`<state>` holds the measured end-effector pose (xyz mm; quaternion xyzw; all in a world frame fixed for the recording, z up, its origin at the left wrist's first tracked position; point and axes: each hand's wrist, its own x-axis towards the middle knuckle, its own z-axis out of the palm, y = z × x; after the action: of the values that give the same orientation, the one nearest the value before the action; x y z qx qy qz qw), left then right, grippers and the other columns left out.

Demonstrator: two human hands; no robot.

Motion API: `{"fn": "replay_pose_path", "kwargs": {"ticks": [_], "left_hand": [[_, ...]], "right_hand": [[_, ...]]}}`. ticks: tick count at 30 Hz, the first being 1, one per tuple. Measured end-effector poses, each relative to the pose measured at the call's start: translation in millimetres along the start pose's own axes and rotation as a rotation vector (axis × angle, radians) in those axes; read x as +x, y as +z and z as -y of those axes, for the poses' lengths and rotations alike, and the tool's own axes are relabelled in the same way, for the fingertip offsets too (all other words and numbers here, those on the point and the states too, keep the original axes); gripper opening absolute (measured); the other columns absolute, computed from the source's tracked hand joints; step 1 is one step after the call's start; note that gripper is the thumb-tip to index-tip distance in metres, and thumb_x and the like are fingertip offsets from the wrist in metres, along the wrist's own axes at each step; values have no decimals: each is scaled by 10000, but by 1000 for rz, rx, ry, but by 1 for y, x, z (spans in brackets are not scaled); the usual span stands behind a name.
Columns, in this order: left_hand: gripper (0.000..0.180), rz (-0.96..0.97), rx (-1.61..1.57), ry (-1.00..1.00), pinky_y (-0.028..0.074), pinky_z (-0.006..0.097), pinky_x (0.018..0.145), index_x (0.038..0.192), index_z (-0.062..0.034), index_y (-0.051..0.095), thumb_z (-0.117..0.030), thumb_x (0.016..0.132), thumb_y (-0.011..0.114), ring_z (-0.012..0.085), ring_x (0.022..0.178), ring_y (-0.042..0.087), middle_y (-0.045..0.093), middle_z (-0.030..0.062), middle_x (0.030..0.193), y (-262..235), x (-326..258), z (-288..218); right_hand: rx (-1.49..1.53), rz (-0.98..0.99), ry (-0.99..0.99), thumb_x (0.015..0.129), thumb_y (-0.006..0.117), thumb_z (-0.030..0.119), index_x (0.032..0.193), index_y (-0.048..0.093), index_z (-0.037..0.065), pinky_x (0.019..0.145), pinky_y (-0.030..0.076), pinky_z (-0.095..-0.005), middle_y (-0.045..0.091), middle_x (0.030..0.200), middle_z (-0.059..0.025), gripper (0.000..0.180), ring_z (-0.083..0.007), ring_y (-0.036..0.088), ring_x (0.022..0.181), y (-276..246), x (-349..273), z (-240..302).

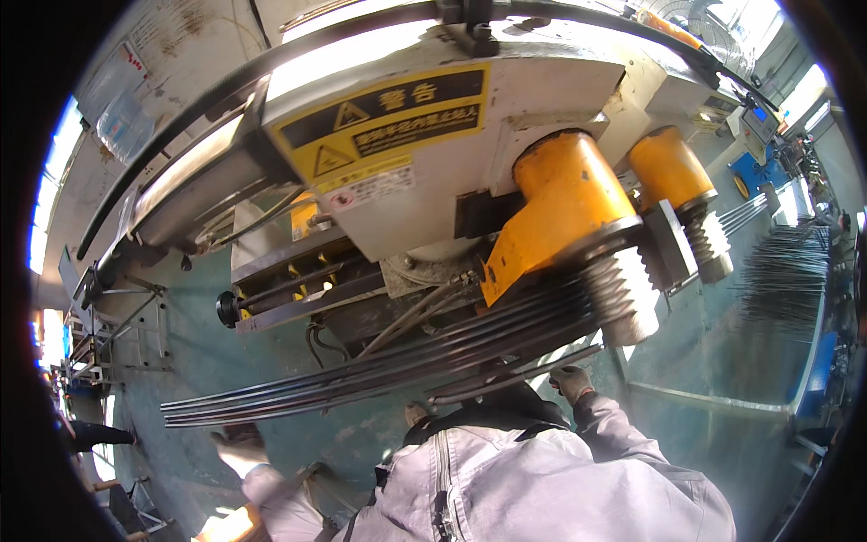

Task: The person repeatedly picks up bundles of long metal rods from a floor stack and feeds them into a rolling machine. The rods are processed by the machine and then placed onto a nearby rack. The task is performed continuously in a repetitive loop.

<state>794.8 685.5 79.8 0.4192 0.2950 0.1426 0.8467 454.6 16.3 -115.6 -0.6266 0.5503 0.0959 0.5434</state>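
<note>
Several long dark metal rods (361,381) form a bundle running from the left toward the machine's orange cylinders. My left hand (240,452), in a pale glove, is below the left ends of the rods, thumb apart from the fingers; it is slightly blurred and no held thing shows. Closer to my body lies a shorter dark bar (515,376), slanting up to the right. Just below its right end is my right hand (571,383), fingers curled in; whether anything is inside them is hidden.
A large pale machine (424,194) with a yellow-and-black warning label spans the space ahead. Two orange cylinders (578,185) with ribbed ends point toward me. A pile of thin rods (786,275) lies at right. Metal stands (135,330) stand on the green floor (203,352) at left.
</note>
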Motion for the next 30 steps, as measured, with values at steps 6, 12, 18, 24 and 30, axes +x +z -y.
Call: {"fn": "replay_pose_path", "kwargs": {"ticks": [6, 12, 18, 24, 30], "left_hand": [[454, 65, -12, -484, 520, 459, 1154, 1395, -71, 728, -414, 1151, 555, 317, 1260, 724, 756, 153, 1402, 47, -103, 189], [355, 438, 678, -200, 577, 466, 1046, 1285, -70, 763, -355, 1104, 651, 339, 1164, 740, 794, 144, 1266, 60, -138, 233], [274, 963, 1753, 827, 575, 463, 1019, 1237, -83, 798, -247, 1020, 767, 341, 1149, 738, 802, 132, 1237, 94, -147, 207], [380, 910, 764, -62, 514, 512, 1149, 1411, -82, 723, -250, 1084, 628, 368, 1340, 660, 741, 159, 1394, 123, -183, 193], [369, 964, 50, -635, 474, 626, 1130, 1306, -113, 652, -383, 1097, 514, 329, 1324, 622, 668, 120, 1329, 98, -155, 189]], "right_hand": [[-334, -74, -83, 1013, 736, 322, 1108, 825, -9, 819, 581, -382, 829, 999, -137, 356, -244, 755, 878, -69, 68, 22], [-262, -127, -30, 997, 748, 320, 1102, 827, -14, 846, 583, -389, 831, 1004, -168, 359, -275, 763, 886, -92, 101, 15], [-105, -59, -374, 981, 762, 294, 1079, 831, -14, 853, 575, -402, 827, 970, -159, 331, -278, 764, 894, -76, 108, -17], [277, -217, -236, 1051, 751, 272, 1040, 834, -10, 762, 539, -285, 792, 881, -41, 293, -117, 695, 802, -91, -13, 37], [197, -579, -710, 1044, 739, 265, 1332, 777, -5, 921, 574, -347, 812, 1133, -119, 397, -193, 741, 1019, -132, -123, 132]]}}
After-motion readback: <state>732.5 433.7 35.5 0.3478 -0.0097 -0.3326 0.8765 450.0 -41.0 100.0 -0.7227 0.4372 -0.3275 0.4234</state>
